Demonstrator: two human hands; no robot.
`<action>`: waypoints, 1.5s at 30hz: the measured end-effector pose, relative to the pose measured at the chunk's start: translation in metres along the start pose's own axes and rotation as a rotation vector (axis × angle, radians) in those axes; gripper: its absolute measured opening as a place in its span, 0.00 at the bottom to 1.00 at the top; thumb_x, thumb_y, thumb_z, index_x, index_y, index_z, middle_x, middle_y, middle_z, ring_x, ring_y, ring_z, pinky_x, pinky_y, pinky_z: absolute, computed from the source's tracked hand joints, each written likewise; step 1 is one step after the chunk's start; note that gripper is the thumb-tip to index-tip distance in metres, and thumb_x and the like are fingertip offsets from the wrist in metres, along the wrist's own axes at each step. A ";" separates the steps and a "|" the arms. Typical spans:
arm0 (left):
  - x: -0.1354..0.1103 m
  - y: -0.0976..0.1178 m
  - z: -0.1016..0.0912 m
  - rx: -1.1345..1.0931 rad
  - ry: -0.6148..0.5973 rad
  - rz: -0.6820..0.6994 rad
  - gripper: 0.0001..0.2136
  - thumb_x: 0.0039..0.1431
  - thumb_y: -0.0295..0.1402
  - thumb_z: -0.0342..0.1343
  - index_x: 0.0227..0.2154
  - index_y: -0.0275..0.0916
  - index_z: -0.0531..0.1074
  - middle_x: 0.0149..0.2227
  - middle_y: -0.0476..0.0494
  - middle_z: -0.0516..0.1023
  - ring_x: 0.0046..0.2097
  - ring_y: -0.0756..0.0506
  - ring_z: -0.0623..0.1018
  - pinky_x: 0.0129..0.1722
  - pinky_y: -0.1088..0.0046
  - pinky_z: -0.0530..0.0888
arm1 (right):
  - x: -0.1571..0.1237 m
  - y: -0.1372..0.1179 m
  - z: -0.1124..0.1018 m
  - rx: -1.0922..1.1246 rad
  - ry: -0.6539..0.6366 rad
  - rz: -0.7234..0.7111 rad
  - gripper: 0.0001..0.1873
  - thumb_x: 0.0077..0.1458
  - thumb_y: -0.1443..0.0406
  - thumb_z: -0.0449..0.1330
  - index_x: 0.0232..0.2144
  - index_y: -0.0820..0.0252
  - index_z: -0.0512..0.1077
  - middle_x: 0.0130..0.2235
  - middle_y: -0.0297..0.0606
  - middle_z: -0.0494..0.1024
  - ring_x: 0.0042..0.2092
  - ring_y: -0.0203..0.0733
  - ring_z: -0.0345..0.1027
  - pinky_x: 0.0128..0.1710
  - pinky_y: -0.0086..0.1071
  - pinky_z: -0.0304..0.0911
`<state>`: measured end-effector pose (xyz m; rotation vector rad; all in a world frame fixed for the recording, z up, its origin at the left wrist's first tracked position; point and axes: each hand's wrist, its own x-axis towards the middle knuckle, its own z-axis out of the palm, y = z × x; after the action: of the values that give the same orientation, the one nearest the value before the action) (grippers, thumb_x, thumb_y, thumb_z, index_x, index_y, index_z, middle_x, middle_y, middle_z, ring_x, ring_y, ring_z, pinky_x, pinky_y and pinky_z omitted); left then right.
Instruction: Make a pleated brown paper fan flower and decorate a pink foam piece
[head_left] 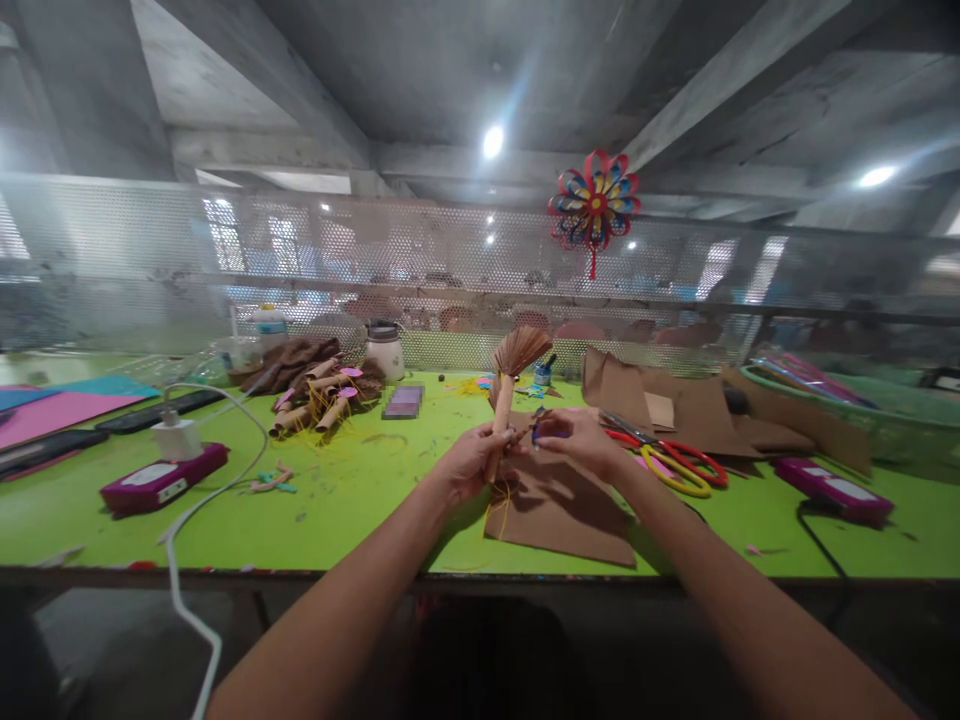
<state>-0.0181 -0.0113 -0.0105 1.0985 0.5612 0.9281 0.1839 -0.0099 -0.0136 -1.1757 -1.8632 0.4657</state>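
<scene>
My left hand (471, 462) is closed round a rolled brown paper stick (500, 415) that stands upright, topped by a pleated brown paper fan (521, 349). My right hand (576, 440) is pinched shut just right of the stick, on a small dark blue item (535, 430) that I cannot make out. Both hands hover above a flat sheet of brown paper (562, 510) lying on the green table (352, 490). Thin yellow strands hang below my left hand.
Red and yellow scissors (675, 462) lie right of my hands, brown card sheets (675, 405) behind them. A pile of finished paper sticks (315, 395), a white jar (385, 350), magenta boxes (161, 480) (832, 490), a white cable and pink sheets (52, 412) lie around. A mesh screen bears a paper flower (594, 205).
</scene>
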 end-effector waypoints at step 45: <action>0.006 -0.019 0.006 0.304 0.038 0.095 0.08 0.49 0.29 0.60 0.32 0.31 0.70 0.25 0.44 0.72 0.26 0.52 0.74 0.27 0.76 0.72 | 0.014 -0.029 0.000 0.478 0.208 0.068 0.16 0.36 0.59 0.68 0.29 0.62 0.78 0.22 0.32 0.71 0.22 0.31 0.57 0.22 0.28 0.56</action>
<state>-0.0030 -0.0120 -0.0253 1.3917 0.7022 0.9678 0.1653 -0.0116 0.0127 -0.9227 -1.4322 0.7487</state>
